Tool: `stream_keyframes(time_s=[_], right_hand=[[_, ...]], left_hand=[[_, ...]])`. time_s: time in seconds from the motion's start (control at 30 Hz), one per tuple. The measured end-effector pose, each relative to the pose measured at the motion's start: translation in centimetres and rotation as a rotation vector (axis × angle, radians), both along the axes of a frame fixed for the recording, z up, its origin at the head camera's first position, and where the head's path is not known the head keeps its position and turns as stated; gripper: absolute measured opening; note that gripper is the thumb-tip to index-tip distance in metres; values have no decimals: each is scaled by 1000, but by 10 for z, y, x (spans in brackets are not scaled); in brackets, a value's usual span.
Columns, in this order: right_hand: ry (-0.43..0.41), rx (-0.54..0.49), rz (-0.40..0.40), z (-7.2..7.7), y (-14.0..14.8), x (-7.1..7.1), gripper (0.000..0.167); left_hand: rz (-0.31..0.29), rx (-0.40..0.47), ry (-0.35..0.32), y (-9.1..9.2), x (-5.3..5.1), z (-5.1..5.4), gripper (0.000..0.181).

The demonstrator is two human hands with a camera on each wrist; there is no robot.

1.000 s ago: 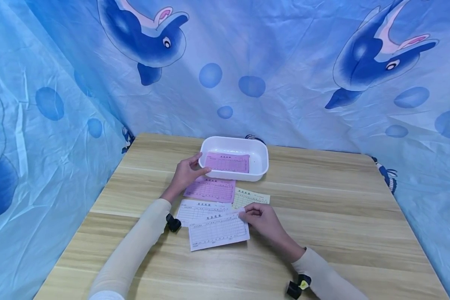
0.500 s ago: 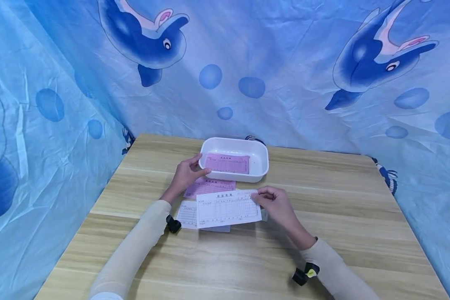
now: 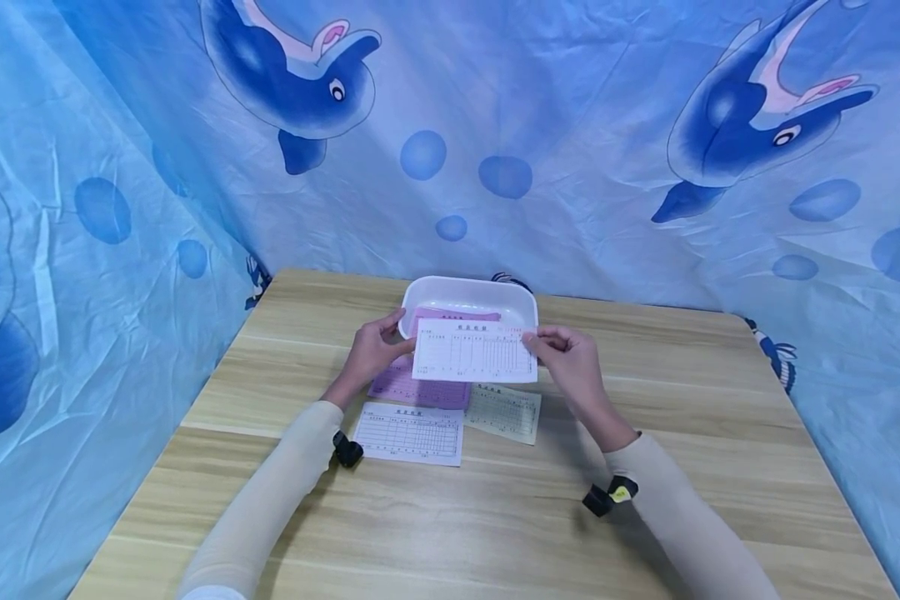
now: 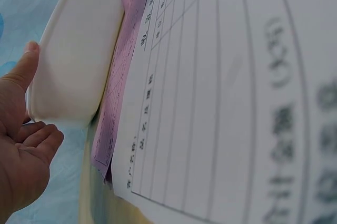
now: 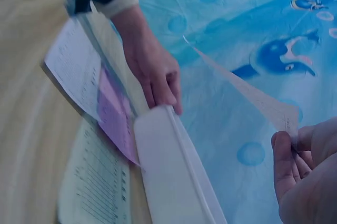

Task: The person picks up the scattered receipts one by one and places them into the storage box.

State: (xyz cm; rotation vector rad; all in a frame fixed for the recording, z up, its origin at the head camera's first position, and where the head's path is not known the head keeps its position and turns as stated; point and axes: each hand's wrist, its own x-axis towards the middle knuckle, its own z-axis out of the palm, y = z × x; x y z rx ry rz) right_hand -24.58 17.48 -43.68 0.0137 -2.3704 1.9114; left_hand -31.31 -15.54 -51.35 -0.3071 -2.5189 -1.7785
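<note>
My right hand (image 3: 579, 368) pinches the right end of a white receipt slip (image 3: 474, 354) between thumb and fingers. The slip is raised over the front of a white plastic box (image 3: 468, 287), hiding part of it. In the right wrist view that slip (image 5: 253, 96) hangs clear of the box (image 5: 171, 174). My left hand (image 3: 371, 354) grips the box's left end; the left wrist view shows the thumb (image 4: 27, 63) at the rim and fingers curled near the lower edge. A pink slip (image 3: 459, 315) inside the box peeks out behind the held one.
In front of the box lie a pink slip (image 3: 420, 394), a white slip (image 3: 408, 437) and a pale yellow-green slip (image 3: 504, 414), partly overlapping, on the wooden table (image 3: 450, 533). A blue dolphin-print curtain (image 3: 570, 125) borders the table behind and at the sides.
My right hand has lifted the white slip off the others and carried it forward to the box, uncovering the yellow-green slip. My left hand has stayed on the box.
</note>
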Motion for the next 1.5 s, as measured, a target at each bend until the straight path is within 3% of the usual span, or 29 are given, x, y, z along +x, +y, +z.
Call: stream_keyframes(time_s=[0.3,0.53,0.73,1.13,1.5], right_hand=[[42,-31,-68,-2,-1,-39,30],[93,40,-130,-9,-3,-67,27],[122,82,-151,-17,-8,-88,24],[94,152,-142,-32,-24,-108,22],[47,216,-105,-33,-41,-118,22]], left_hand=[[-6,2,-22,2,2,0,80],[14,1,-61,5,4,4,82],[21,-2,-49,3,4,3,77],[22,-10,-39,2,2,2,82],[8,-8,-34,2,5,4,85]])
